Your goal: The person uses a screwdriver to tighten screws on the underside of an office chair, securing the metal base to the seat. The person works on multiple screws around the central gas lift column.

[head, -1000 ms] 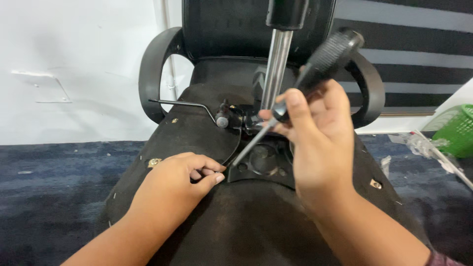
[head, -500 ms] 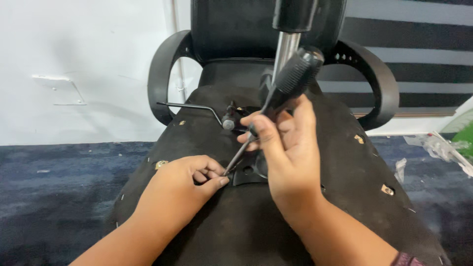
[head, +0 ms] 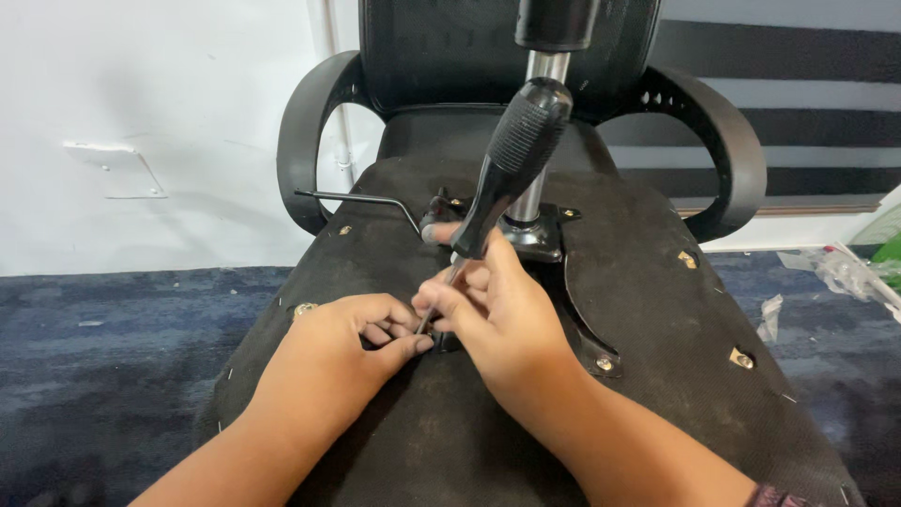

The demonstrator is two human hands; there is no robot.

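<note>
While right hand (head: 502, 314) grips screwdriver (head: 507, 174), left hand (head: 352, 343) fingers (head: 404, 345) pinch its tip.

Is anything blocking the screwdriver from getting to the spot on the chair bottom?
Nothing visible does. The right hand holds the screwdriver, tip down at the seat underside. The left hand pinches right beside the tip, not across it. The exact contact point is hidden by the fingers.

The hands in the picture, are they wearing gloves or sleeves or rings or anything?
No gloves. The left hand and the right hand are both bare, with short fingernails and no rings that show. Both forearms are bare too. At the bottom edge, near the right elbow, a bit of dark cloth peeks in. It may be a sleeve edge, but it is too small to tell.
</note>
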